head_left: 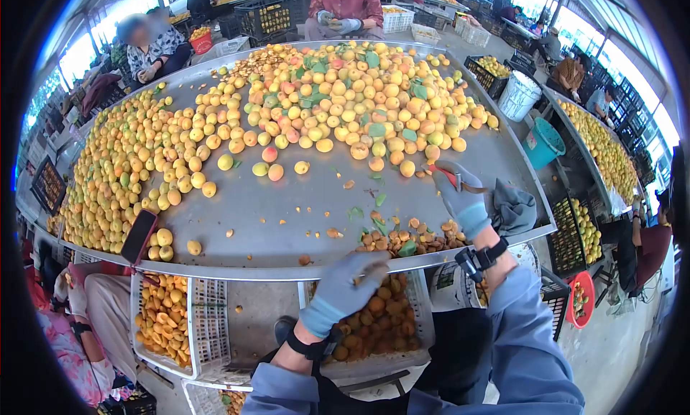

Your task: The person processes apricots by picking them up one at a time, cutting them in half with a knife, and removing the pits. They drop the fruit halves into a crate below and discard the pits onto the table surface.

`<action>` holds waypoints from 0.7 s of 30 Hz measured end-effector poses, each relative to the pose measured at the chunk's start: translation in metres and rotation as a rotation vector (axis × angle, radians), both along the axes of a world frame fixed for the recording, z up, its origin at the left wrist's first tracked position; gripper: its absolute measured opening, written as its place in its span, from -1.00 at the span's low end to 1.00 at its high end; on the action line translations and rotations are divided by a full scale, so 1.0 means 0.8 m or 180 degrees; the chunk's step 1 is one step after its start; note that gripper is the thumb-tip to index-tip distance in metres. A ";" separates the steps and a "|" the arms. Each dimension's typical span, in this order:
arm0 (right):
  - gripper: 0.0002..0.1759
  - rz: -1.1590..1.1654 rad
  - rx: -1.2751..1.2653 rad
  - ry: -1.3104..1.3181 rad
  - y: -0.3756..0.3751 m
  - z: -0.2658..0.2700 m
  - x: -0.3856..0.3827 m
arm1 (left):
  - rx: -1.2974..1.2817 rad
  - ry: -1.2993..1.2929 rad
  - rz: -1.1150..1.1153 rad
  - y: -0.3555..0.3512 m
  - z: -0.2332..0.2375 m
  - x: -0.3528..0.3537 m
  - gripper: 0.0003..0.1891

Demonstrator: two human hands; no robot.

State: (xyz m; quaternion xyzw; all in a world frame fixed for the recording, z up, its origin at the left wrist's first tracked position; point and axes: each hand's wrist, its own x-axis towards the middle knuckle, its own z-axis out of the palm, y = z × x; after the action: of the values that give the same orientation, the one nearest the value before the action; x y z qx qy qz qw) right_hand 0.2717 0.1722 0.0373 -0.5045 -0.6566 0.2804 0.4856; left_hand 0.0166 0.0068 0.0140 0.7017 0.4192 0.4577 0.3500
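My left hand [348,289], in a grey-blue glove, is above the near edge of the metal table, over a white crate [425,307] of apricot halves. Its fingers are curled, and what they hold, if anything, is too small to name. My right hand [460,192], gloved too, is closed on a red-handled tool [447,176] over the table's right part. Whole apricots [359,91] with green leaves are heaped just beyond it. Brown pits and scraps [413,239] lie along the near edge between my hands.
A phone [139,236] stands at the table's left front edge. A grey cloth [513,208] lies right of my right hand. Another crate [164,311] holds apricot halves. A co-worker [79,321] sits at the left; another person [346,8] sits across the table.
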 end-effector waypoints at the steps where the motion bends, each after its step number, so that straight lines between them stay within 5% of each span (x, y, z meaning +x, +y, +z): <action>1: -0.71 0.0066 0.0119 -0.0406 0.014 -0.003 0.001 | 0.0194 -0.0156 0.0602 0.004 -0.002 -0.005 -0.72; 12: -0.69 0.0356 -0.0704 -0.0552 0.126 -0.081 -0.027 | -0.0078 0.0227 0.0753 0.022 -0.046 -0.024 -0.72; 21: -0.65 0.2076 0.0207 -0.1399 0.047 -0.024 -0.026 | -0.0284 -0.0204 0.0760 0.023 -0.031 -0.029 -0.77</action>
State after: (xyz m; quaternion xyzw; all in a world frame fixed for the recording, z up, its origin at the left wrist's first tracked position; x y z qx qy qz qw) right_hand 0.2511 0.2100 0.0178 -0.3018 -0.8793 0.2842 0.2346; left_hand -0.0068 0.0249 -0.0107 0.6155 0.5082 0.4992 0.3371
